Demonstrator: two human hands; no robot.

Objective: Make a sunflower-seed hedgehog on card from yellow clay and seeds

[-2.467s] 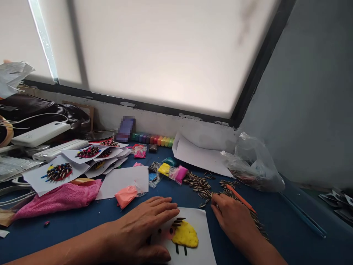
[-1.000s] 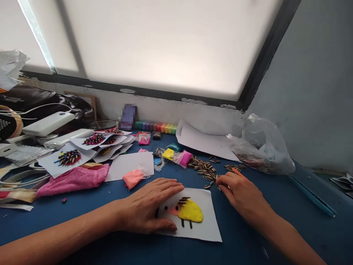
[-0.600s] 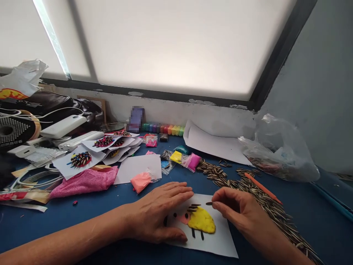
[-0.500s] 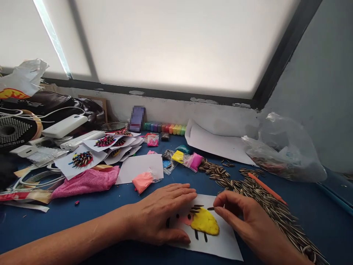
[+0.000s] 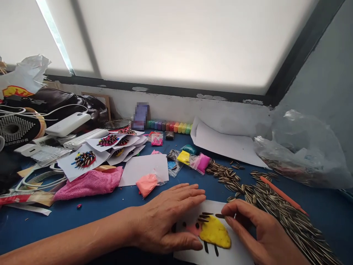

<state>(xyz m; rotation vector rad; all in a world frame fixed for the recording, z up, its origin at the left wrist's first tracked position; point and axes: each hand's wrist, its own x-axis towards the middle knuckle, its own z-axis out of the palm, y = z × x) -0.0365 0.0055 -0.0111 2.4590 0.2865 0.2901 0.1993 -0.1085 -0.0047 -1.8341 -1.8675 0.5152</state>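
Yellow clay, flattened into a rounded shape, sits on a sheet of white paper with a pink clay patch, dark dots and dark strokes beside it. Several dark seeds stick into the clay's upper left edge. My left hand lies flat with fingers stretched over the paper's left part, covering some of it. Just above the clay's upper right, my right hand pinches a sunflower seed between thumb and forefinger, its tip pointing left.
A long heap of sunflower seeds spreads at the right, an orange stick on it. Behind are clay packets, a plastic bag and curled white sheets. Finished-looking seed pictures and a pink cloth lie left.
The view has shifted slightly, so most things sit further right. My right hand still pinches the seed near the clay, and my left hand stays flat on the paper.
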